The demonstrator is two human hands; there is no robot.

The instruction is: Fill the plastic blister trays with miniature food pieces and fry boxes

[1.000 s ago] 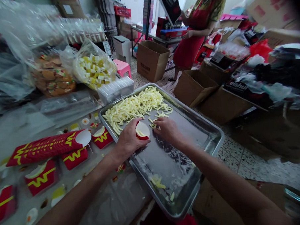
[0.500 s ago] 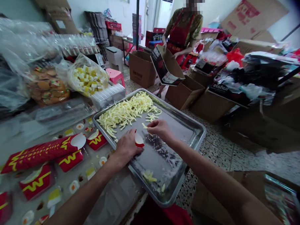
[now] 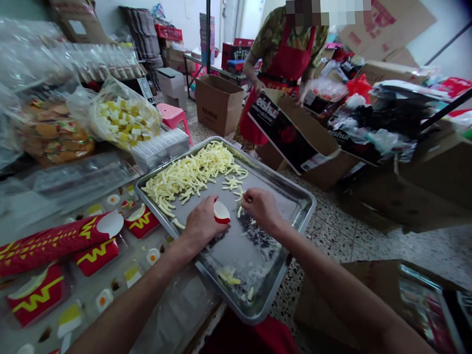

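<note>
My left hand (image 3: 201, 220) is closed around a small red fry carton (image 3: 222, 211) with a white inside, held over the metal tray (image 3: 308, 208). My right hand (image 3: 261, 207) is just right of the carton, its fingers curled together low over the tray. Pale yellow fries (image 3: 239, 211) lie right beside those fingertips; whether one is between them is hidden. A heap of fries (image 3: 189, 171) covers the tray's far left part. A few flattened bits (image 3: 228, 276) and white crumbs lie near its close corner.
Left on the table are filled red fry cartons (image 3: 35, 295), a stack of nested empty cartons (image 3: 47, 240), a bag of yellow-white cubes (image 3: 126, 119) and a bag of brown round pieces (image 3: 54, 130). Opposite, a person in a red apron (image 3: 289, 54) handles a black-printed cardboard box (image 3: 292, 127).
My right hand has moved from holding a fry near the carton to loose fries slightly farther right. The carton has tilted a little. The person opposite has brought the black-printed box lower and nearer.
</note>
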